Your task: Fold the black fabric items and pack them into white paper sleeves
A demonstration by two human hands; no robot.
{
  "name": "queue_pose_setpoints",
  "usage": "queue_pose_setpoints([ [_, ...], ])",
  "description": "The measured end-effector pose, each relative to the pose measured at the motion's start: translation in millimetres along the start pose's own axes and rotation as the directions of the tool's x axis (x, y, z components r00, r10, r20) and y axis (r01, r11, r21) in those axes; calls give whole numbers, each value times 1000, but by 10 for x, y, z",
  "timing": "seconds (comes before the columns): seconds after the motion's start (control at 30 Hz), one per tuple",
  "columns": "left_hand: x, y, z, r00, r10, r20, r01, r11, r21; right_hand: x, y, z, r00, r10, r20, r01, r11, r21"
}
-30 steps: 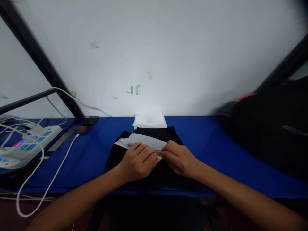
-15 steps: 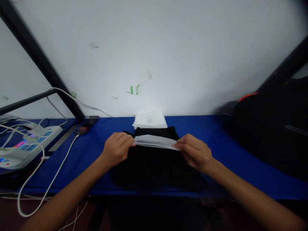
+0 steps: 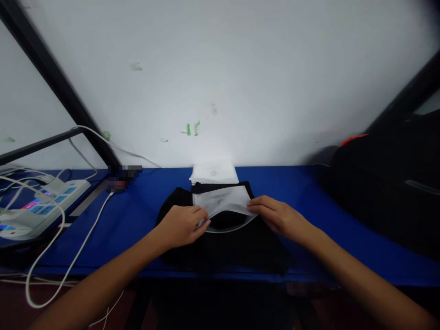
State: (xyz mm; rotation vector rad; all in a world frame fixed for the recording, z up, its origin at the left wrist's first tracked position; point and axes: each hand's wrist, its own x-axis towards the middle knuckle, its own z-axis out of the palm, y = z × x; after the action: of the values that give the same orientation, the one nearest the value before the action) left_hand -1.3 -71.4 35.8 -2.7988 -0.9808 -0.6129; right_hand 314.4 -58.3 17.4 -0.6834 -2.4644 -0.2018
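A frosted plastic bag (image 3: 223, 198) with faint dark print lies over folded black cloth (image 3: 227, 252) on the blue table. Its mouth faces me and gapes in a curve, with black showing through the gap. My left hand (image 3: 185, 223) is closed on the left end of the mouth, thumb and fingers at its rim. At the right corner, my right hand (image 3: 278, 214) pinches the bag's edge. Just behind the cloth sits a stack of white bags or sheets (image 3: 213, 172), near the wall.
On the left a white power strip (image 3: 51, 206) with plugs and cables lies beside a black frame. A white cable (image 3: 85, 240) loops over the table's front edge. A pixelated dark object (image 3: 123, 178) is near the wall. A large black bag or bundle (image 3: 388, 183) fills the right.
The bag's mouth has opened from a nearly flat strip into a wide gap, and its printed face now shows. My left hand has moved right and slightly down; my right hand has barely shifted.
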Motion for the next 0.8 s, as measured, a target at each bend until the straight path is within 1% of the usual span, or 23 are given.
queue_pose_setpoints([
  [0.03, 33, 28, 24, 1000, 29, 5, -30, 999, 46, -4, -15, -4, 1000, 5, 14, -4, 1000, -21],
  [0.1, 100, 69, 64, 998, 56, -23, -53, 993, 101, 10, -92, -29, 999, -30, -20, 28, 997, -67],
  [0.17, 162, 98, 86, 995, 53, -86, -42, 991, 125, 63, -234, -59, 988, -134, -79, 128, 989, -72],
  [0.2, 190, 109, 91, 992, 49, -118, -33, 991, 131, 104, -320, -63, 979, -185, -88, 181, 982, -55],
  [0.23, 214, 120, 91, 988, 46, -144, -26, 990, 136, 154, -407, -53, 973, -219, -78, 217, 976, -34],
  [0.27, 235, 130, 89, 986, 44, -164, -21, 990, 139, 208, -487, -27, 972, -228, -50, 227, 974, -22],
  [0.3, 252, 139, 83, 983, 43, -178, -18, 990, 143, 264, -553, 18, 980, -200, -4, 199, 980, -28],
  [0.37, 274, 160, 71, 982, 44, -185, -16, 989, 150, 362, -626, 157, 993, -66, 95, 73, 995, -64],
  [0.4, 279, 173, 67, 983, 40, -179, -13, 989, 149, 398, -631, 243, 988, 20, 155, -7, 996, -87],
  [0.43, 281, 188, 67, 986, 30, -164, -7, 990, 140, 425, -619, 331, 972, 98, 214, -75, 991, -114],
  [0.47, 279, 204, 72, 990, 12, -138, 4, 993, 117, 443, -597, 413, 951, 151, 269, -115, 982, -147],
  [0.5, 274, 222, 82, 995, -13, -97, 21, 997, 81, 454, -569, 484, 933, 176, 314, -121, 975, -187],
  [0.53, 266, 240, 97, 998, -41, -40, 43, 998, 39, 460, -542, 537, 924, 172, 342, -96, 969, -228],
  [0.57, 254, 255, 115, 997, -66, 29, 66, 998, -1, 463, -519, 567, 926, 141, 350, -47, 964, -264],
  [0.63, 225, 272, 150, 980, -92, 175, 105, 992, -63, 463, -494, 555, 954, 40, 299, 54, 953, -299],
  [0.7, 191, 254, 167, 958, -82, 275, 116, 987, -109, 455, -492, 462, 982, -74, 176, 123, 951, -283],
  [0.73, 176, 227, 165, 954, -73, 292, 117, 984, -137, 445, -496, 396, 986, -135, 99, 157, 952, -264],
  [0.77, 165, 187, 157, 956, -66, 287, 118, 979, -167, 432, -500, 326, 980, -200, 22, 199, 949, -245],
  [0.8, 160, 132, 145, 963, -62, 264, 116, 974, -195, 415, -504, 258, 963, -265, -48, 248, 941, -229],
])
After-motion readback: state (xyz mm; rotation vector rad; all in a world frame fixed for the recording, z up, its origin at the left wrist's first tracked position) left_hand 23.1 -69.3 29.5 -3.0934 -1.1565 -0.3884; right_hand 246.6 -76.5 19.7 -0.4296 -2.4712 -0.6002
